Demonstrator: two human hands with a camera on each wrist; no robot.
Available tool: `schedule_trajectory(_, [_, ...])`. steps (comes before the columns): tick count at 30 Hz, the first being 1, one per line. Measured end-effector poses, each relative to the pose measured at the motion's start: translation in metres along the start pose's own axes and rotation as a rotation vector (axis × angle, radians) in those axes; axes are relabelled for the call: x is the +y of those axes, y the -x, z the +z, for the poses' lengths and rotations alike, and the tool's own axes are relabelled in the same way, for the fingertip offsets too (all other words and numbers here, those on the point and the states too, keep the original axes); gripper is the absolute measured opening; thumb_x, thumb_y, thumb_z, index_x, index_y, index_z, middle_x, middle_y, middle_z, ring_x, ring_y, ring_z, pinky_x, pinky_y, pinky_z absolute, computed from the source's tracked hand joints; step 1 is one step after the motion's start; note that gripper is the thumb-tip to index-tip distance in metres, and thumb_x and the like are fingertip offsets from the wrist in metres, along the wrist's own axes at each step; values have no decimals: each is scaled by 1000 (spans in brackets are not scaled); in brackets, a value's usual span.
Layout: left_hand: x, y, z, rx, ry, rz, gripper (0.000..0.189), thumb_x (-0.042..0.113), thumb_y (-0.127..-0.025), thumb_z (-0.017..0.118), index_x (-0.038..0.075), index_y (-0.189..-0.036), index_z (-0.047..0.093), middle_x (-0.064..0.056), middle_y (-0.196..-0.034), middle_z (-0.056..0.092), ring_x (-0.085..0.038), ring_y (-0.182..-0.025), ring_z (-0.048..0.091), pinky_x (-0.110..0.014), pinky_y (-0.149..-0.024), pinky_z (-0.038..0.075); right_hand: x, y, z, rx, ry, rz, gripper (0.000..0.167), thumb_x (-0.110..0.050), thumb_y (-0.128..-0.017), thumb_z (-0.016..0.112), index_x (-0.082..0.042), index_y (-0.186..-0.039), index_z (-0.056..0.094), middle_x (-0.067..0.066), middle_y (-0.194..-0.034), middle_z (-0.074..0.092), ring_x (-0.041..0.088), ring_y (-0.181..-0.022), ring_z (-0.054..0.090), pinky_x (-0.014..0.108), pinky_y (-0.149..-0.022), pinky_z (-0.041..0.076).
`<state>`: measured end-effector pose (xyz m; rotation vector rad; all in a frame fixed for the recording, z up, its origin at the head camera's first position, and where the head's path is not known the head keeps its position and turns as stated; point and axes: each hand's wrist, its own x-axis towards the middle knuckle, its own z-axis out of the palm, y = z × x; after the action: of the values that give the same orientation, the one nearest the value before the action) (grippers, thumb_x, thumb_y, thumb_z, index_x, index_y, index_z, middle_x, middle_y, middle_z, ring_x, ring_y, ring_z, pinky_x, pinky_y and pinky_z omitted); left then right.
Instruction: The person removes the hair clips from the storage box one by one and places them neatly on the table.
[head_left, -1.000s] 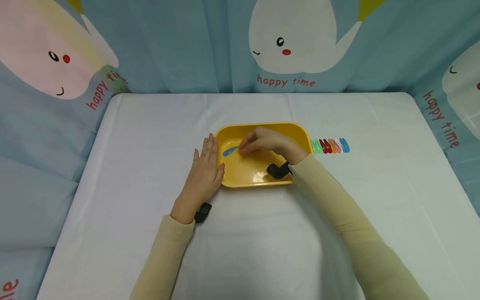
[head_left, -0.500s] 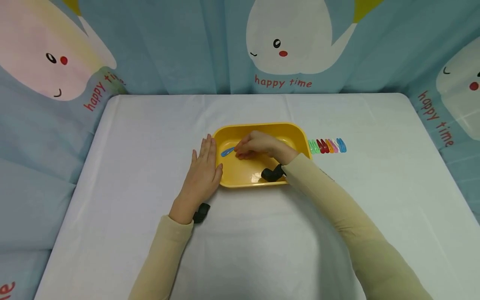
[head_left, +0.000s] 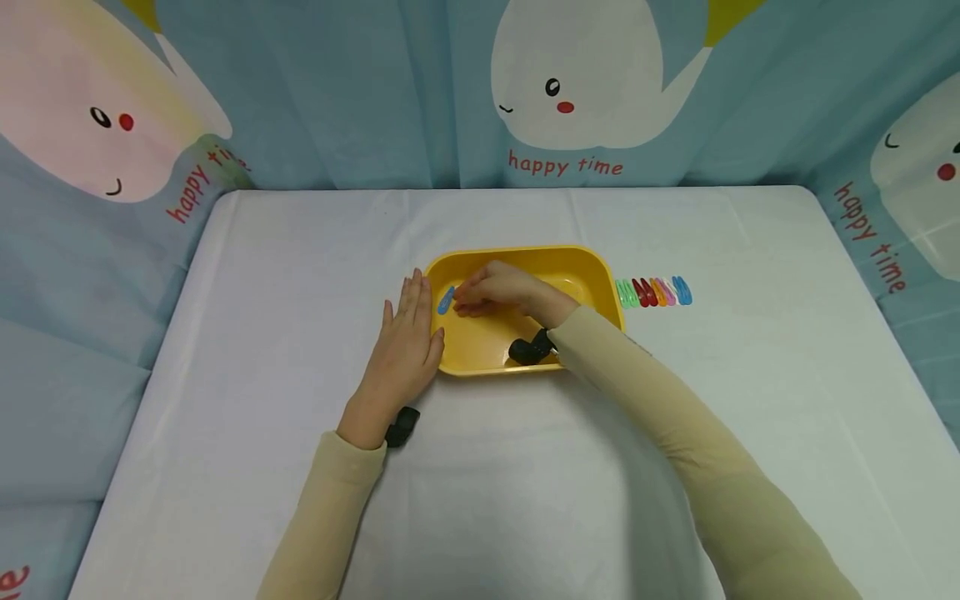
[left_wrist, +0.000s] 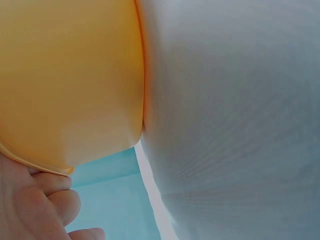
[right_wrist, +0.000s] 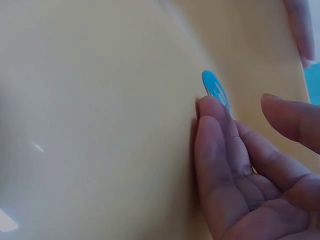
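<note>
A blue snap hair clip (head_left: 446, 300) lies near the left end inside the yellow tray (head_left: 480, 372). My right hand (head_left: 502, 292) reaches into the tray from the right. In the right wrist view its fingertips touch the lower part of the hair clip (right_wrist: 214, 86), while the thumb stands apart from the fingers. My left hand (head_left: 405, 350) rests along the tray's left side with straight fingers, the thumb close to the front left corner. The left wrist view shows the left fingers (left_wrist: 52, 202) below the rim of the tray (left_wrist: 75, 85).
Just right of the tray a row of several hair clips (head_left: 654, 292) in green, red, orange, pink and blue lies on the white tablecloth (head_left: 750, 375). A blue curtain (head_left: 405, 100) with whale prints hangs behind the table. Both wrists carry small black cameras (head_left: 403, 427).
My right hand has shifted left inside the tray. The blue hair clip has turned from a slant to nearly upright and slid slightly left. My left hand keeps its place at the tray's side.
</note>
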<state>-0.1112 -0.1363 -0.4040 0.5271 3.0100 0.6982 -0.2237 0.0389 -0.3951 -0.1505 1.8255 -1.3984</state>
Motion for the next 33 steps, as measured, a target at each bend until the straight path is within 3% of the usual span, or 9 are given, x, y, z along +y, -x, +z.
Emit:
schedule_trajectory(7, [0,0,0,-1,6,-2,64,20,-99,39,-5,-149,6,-18,-156,0,-33,-143,2,-57,-110,6,-3,-6,9,23,-55,37,25,-2,-95,53,13,-113,62,17,-95,69,17,-76,68,30,-76,54])
schedule_trajectory(20, [0,0,1,7,4,0,65,19,-100,41,-5,-149,5,-20,-156,1,-32,-143,2,-57,-110,7,-5,-17,22,55,38,13,21,-1,-93,55,14,-104,65,12,-75,68,14,-61,66,26,-63,55])
schedule_trajectory(33, [0,-1,1,2,10,1,65,18,-99,40,-4,-149,4,-18,-156,-1,-32,-143,1,-57,-110,7,-6,-20,28,46,1,23,18,3,-91,58,15,-103,63,9,-66,65,12,-55,64,22,-55,53])
